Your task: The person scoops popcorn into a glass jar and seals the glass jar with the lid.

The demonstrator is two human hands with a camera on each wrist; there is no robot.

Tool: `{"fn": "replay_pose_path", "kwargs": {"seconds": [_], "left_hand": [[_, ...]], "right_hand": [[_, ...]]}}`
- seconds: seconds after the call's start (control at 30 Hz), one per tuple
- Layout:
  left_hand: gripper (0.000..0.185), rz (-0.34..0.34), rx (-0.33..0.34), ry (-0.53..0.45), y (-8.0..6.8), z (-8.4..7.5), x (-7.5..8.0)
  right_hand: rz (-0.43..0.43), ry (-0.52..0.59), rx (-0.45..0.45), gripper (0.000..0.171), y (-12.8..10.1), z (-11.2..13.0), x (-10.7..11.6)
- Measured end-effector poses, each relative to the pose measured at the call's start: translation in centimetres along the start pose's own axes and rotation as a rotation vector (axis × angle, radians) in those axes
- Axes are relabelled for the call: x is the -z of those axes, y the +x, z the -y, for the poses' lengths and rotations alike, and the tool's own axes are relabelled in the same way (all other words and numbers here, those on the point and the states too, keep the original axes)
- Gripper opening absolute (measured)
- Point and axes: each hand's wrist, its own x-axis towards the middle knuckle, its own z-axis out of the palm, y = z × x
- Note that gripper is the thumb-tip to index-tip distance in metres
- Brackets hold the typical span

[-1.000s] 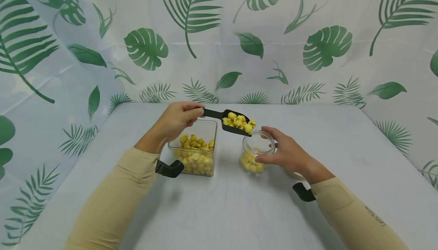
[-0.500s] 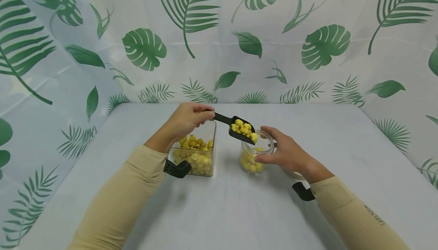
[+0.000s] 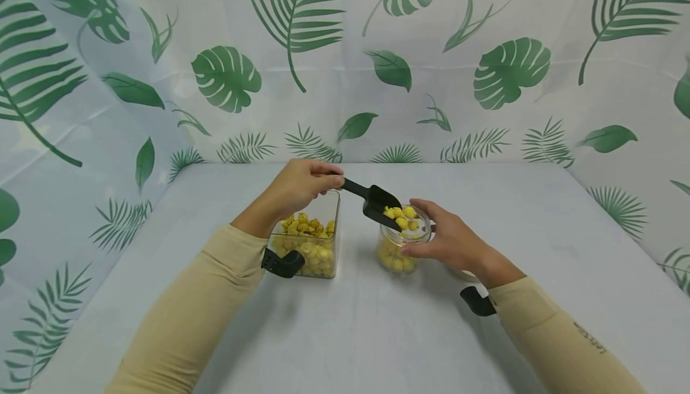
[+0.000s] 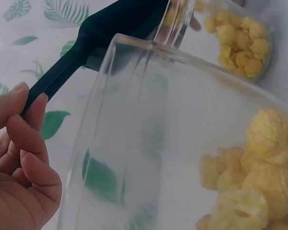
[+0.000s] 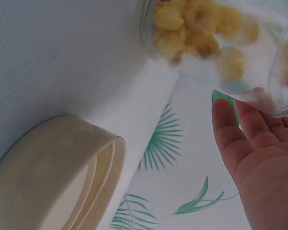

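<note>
My left hand pinches the handle of a black scoop between thumb and fingers. The scoop tilts down to the right, its lip at the mouth of a clear round jar. Yellow popcorn is sliding off the lip into the jar, which has more popcorn at its bottom. My right hand holds the jar near its rim, thumb in front and fingers behind. Beneath my left wrist stands a clear square container partly filled with popcorn.
A cream-coloured round lid lies on the table beside the jar, mostly hidden by my right wrist in the head view. The white table backs onto a leaf-printed cloth.
My left hand has moved right and tipped the scoop lower over the jar. Popcorn that filled the scoop has slid to its lip and into the jar. My right hand has stayed put.
</note>
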Motion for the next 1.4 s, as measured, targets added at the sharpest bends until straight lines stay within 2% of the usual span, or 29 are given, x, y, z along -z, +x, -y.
{"fn": "replay_pose_path", "kwargs": {"seconds": [0.27, 0.47, 0.7, 0.83, 1.07, 1.3, 1.4], "left_hand": [[0.029, -0.006, -0.010, 0.038, -0.1, -0.3, 0.1], [0.027, -0.012, -0.023, 0.052, -0.4, -0.3, 1.0], [0.028, -0.010, -0.068, 0.054, -1.7, -0.3, 3.1], [0.030, -0.024, -0.080, 0.060, -2.6, -0.2, 4.6], [0.035, -0.066, -0.075, 0.093, -3.5, 0.5, 6.4], [0.037, -0.085, -0.059, 0.037, -4.7, 1.1, 8.2], [0.039, -0.101, -0.046, 0.056, -5.2, 1.0, 9.1]], "right_hand": [[-0.009, 0.002, 0.024, 0.099, -0.1, -0.1, 0.1], [-0.012, -0.018, 0.029, 0.099, 0.0, 0.1, 0.2], [0.007, -0.039, 0.014, 0.102, 0.0, 0.5, 0.3], [0.015, -0.035, 0.039, 0.101, -0.1, 0.8, 0.6], [-0.001, -0.043, 0.076, 0.098, 0.1, 1.5, 1.5], [-0.029, -0.063, 0.138, 0.096, 0.6, 2.8, 1.9], [-0.026, -0.071, 0.147, 0.095, 1.1, 3.6, 1.8]]}}
